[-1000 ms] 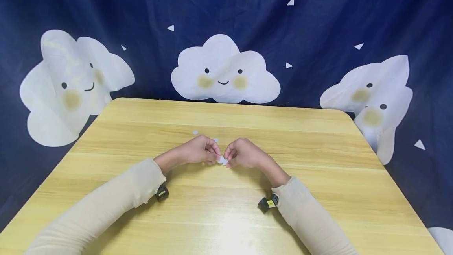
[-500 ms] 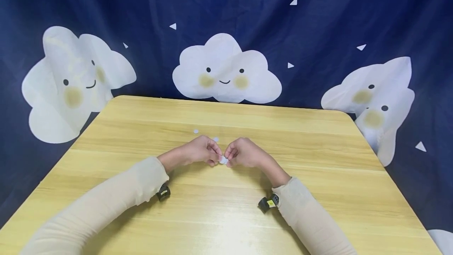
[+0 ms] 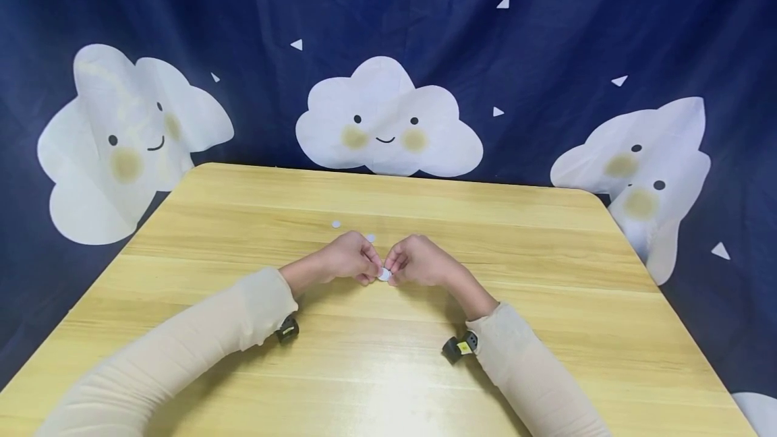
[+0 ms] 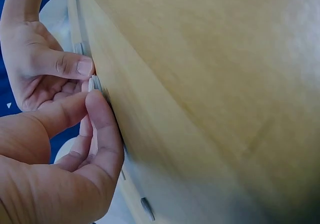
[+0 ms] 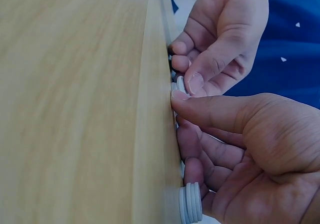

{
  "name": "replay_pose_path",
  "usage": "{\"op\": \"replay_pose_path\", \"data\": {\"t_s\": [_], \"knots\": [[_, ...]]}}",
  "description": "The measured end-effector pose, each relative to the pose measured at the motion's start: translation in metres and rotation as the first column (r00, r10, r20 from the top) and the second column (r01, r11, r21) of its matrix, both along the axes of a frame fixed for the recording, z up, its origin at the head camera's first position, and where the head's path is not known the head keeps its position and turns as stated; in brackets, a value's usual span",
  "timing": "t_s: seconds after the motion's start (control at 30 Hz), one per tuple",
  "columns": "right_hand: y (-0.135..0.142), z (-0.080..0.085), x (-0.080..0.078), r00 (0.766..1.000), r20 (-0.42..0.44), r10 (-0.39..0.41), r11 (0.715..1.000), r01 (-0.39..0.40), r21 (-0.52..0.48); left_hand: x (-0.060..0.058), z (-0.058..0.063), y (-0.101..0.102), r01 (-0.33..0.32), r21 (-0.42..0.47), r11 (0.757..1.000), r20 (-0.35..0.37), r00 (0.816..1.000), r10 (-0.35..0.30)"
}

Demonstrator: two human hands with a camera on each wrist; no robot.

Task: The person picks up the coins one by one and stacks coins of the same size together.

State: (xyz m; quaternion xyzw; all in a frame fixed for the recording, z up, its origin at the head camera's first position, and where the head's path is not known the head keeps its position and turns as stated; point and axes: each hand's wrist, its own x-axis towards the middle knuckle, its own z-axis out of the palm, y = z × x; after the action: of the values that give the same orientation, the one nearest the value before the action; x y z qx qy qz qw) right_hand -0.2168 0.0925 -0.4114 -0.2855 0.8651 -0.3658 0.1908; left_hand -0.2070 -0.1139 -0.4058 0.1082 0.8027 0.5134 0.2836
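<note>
We see the left hand (image 3: 351, 256) and right hand (image 3: 421, 261) together, pinching small white discs (image 3: 385, 275).
Far from them and to the left, other discs (image 3: 336, 224) lie on the bench (image 3: 364, 363).

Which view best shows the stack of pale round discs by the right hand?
Right wrist: the stack of pale round discs beside the right hand shows large, its layered edges distinct. Left wrist: just a small sliver, apparently it, beyond that hand. Head: not visible, probably hidden by the hand.
</note>
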Motion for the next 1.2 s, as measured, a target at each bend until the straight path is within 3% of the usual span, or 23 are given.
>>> {"op": "replay_pose_path", "data": {"t_s": [0.5, 0.9, 1.2], "knots": [[-0.0011, 0.0017, 0.0028, 1.0, -0.007, -0.013, 1.0, 0.013, 0.009, -0.0037, -0.0056, -0.005, -0.003, 0.032, 0.999, 0.052, 0.999, 0.001], [-0.0002, 0.0013, 0.0008, 1.0, -0.024, -0.001, 1.0, 0.002, 0.013, -0.0011, 0.0016, -0.0027, 0.069, -0.123, 0.99, -0.087, 0.993, -0.08], [-0.0008, 0.001, 0.0008, 1.0, -0.029, -0.001, 1.0, 0.002, 0.012, 0.0001, -0.0011, 0.0, 0.055, -0.185, 0.981, -0.15, 0.985, -0.084]]}}
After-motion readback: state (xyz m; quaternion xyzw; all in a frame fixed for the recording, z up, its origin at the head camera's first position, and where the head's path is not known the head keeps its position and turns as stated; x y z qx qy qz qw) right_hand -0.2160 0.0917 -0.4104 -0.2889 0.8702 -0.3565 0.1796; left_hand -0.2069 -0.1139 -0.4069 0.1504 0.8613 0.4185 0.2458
